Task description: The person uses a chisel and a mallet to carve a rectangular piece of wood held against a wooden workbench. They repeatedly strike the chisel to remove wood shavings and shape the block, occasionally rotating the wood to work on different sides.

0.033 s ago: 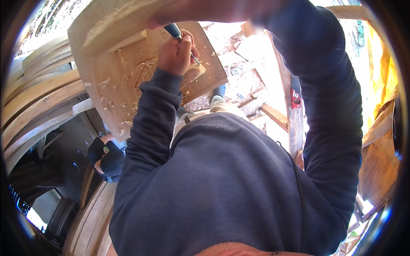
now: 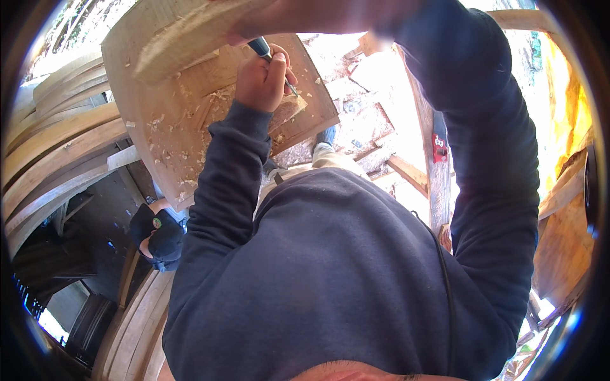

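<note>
In my left hand [image 2: 262,82], the fingers are wrapped round a chisel [image 2: 259,46] with a dark handle. Its thin metal blade slants down to a pale, freshly cut patch [image 2: 293,109] near the right edge of a broad wooden board [image 2: 155,130]. My right hand [image 2: 305,18], blurred at the top edge, is closed on a thick, light piece of wood [image 2: 190,39]. That wood reaches left over the board, close to the chisel's handle end; whether they touch I cannot tell. Wood shavings lie scattered across the board.
Long wooden planks [image 2: 63,149] are stacked at the left. A person in a dark cap [image 2: 166,242] is below the board on that side. Right of the board, wood scraps [image 2: 406,173] litter the ground, and a post [image 2: 438,184] bears a red object [image 2: 440,147].
The piece of wood in my right hand has shifted slightly right and down, with the hand. My left hand and the chisel stay nearly in place.
</note>
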{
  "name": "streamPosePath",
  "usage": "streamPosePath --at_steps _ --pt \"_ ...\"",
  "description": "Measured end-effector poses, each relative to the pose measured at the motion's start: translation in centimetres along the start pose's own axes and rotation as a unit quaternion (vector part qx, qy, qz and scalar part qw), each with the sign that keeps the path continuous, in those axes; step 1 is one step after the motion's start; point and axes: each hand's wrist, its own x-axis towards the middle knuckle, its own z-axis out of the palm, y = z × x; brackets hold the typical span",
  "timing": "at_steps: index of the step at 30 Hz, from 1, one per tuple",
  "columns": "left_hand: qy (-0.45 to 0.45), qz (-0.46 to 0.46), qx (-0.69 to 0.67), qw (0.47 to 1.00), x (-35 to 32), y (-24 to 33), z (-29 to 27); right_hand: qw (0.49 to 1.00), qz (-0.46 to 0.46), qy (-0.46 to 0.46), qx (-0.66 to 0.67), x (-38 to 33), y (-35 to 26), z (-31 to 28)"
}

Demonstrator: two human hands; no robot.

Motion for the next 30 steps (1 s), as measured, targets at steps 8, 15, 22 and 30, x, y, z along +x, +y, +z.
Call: streamPosePath --at_steps 8,15,22,30 --pt "0.032 -0.067 -0.054 0.996 -0.5 0.1 -0.6 0.993 -0.034 0.091 -0.069 1.0 -1.0 0.7" --pt "-0.003 -0.096 -0.072 0.993 -0.4 0.7 -1.5 0.996 0.021 -0.001 -0.086 2.8 -2.5 -0.9" --pt "-0.028 -0.046 -0.099 0.994 -0.7 -0.4 0.2 0.995 0.035 0.002 -0.090 1.8 -3.3 -1.5" --pt "0.026 -0.040 -0.107 0.993 -1.0 -1.5 -1.3 0.998 0.000 -0.046 -0.039 2.3 -3.2 -1.3"
